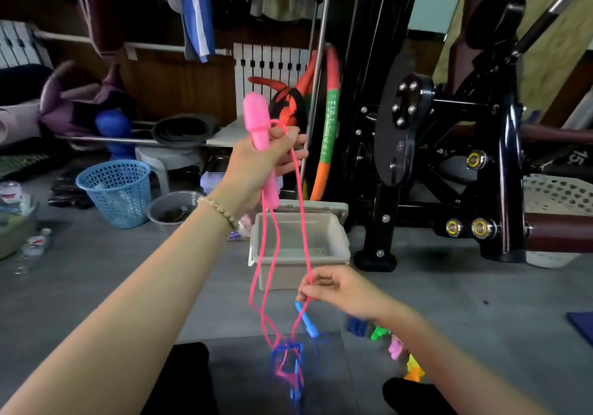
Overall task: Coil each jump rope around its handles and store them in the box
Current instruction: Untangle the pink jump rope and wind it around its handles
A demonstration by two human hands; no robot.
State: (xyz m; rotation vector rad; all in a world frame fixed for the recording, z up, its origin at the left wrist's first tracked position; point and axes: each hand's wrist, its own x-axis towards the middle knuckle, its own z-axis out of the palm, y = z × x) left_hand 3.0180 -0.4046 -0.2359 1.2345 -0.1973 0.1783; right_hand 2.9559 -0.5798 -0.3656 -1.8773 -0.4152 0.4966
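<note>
- the left hand's (pixel 263 158) grip is curled tight round the two pink handles (pixel 255 119), held up high in the air.
- the right hand's (pixel 343 289) grip is a small pinch, with thumb and finger on one strand of the pink rope (pixel 303 209), low down and near the front of the box.
- the pink rope hangs from the handles in long loose loops. it is not wound round the handles yet.
- the bottom of the pink rope goes down into a messy knot with a blue rope (pixel 288 350) on the floor (pixel 128 270). a blue handle (pixel 306 318) sits just under the right hand.
- the box (pixel 282 273) is open and stands on the floor behind the hanging loops. i see no rope in it.
- more bright handles (pixel 378 333) lie on the floor to the right.
- what could go wrong: if the pink rope gets wound now, it may drag the blue rope up with it, because the two are tangled.
- pulling hard could make the knot tighter.
- the pinch is small, so the thin strand could slip out and the loops would drop.
- the loops could also snag on the box edge, since they hang right by it.
</note>
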